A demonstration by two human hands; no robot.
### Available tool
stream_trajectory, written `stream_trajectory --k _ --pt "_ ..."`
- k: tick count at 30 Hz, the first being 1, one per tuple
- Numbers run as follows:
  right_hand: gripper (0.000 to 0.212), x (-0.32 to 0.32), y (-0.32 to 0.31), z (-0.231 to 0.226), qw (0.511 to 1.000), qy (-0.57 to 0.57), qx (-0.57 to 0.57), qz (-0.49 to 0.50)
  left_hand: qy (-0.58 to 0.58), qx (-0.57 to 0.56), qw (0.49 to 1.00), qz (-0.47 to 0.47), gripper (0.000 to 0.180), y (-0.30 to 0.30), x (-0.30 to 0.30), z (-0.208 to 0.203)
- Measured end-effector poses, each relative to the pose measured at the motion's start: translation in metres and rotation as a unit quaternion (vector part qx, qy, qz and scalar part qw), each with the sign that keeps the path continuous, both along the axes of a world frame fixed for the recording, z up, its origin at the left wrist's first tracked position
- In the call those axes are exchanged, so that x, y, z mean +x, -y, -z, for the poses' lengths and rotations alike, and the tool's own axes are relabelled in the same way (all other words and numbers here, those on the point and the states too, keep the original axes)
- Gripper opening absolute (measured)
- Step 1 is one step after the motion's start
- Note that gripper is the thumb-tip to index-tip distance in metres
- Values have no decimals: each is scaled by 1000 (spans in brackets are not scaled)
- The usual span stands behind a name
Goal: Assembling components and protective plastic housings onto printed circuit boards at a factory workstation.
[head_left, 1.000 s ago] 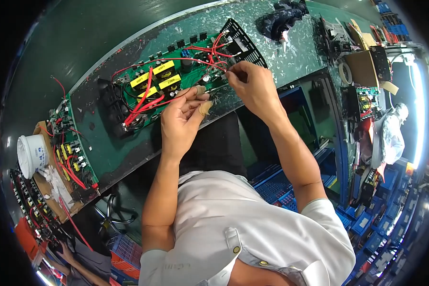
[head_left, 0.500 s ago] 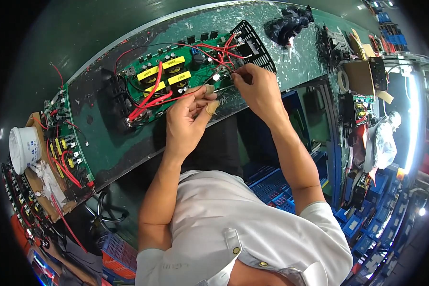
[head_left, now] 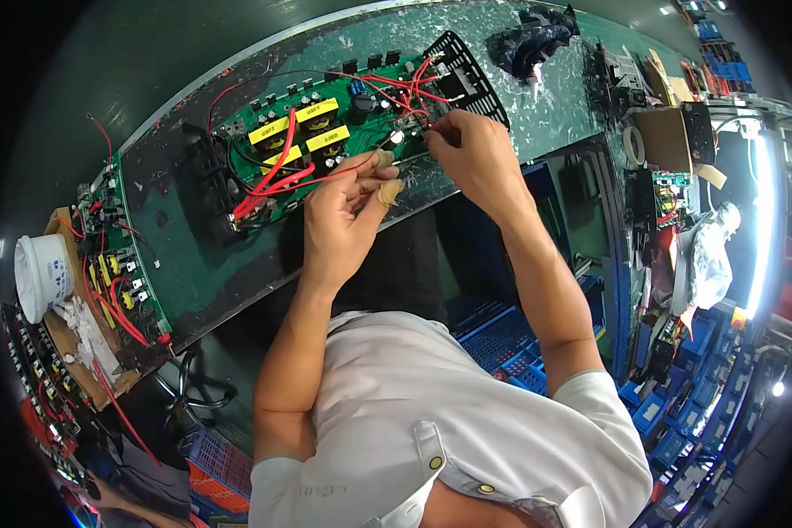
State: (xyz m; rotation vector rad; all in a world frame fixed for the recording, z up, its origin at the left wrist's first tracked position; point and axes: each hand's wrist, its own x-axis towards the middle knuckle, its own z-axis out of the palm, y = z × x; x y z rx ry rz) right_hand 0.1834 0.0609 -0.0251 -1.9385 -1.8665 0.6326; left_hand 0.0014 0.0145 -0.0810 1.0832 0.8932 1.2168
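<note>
A long green circuit board (head_left: 326, 91) with yellow-labelled transformers (head_left: 317, 111) lies on the bench, between a black end piece (head_left: 209, 189) and a slotted black end panel (head_left: 482, 85). My left hand (head_left: 343, 211) is at its near edge, fingers curled round a thin red wire (head_left: 330, 175); pale coverings sit on its fingertips. My right hand (head_left: 477, 154) pinches among the red wires (head_left: 411, 99) near the slotted panel. Its fingertips are pressed together at a red wire there, whose end they hide. Thick red cables (head_left: 283, 176) cross the board's left part.
A white tub (head_left: 42, 277), a cardboard box (head_left: 70, 330) and another circuit board (head_left: 119, 264) stand at the left. Black plastic (head_left: 532, 44) lies at the bench's far right. Below are blue crates (head_left: 502, 339). A co-worker's arm (head_left: 132, 503) shows at lower left.
The circuit board has shifted slightly left and away from me. My right fingertips have moved a little left with it; my left hand stays nearly in place.
</note>
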Motion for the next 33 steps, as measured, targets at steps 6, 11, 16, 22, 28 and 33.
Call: stream_trajectory --k 6,11,16,22,28,33 --pt "24 8 -11 2 999 6 13 -30 -11 -6 1000 -1 35 0 0 -1" --pt "22 13 -13 0 999 4 13 -39 -14 3 1000 2 34 0 4 -1" --pt "21 7 -12 9 993 20 81 -89 -76 -6 997 -14 32 2 0 -4" --pt "36 139 -64 -40 960 -38 188 202 -132 -3 989 70 25 15 -10 -22" --pt "36 207 -140 44 972 -205 3 119 -193 34 975 108 21 17 -2 -29" --pt "19 186 -102 18 931 -321 7 175 -296 168 936 89 22 -5 9 -89"
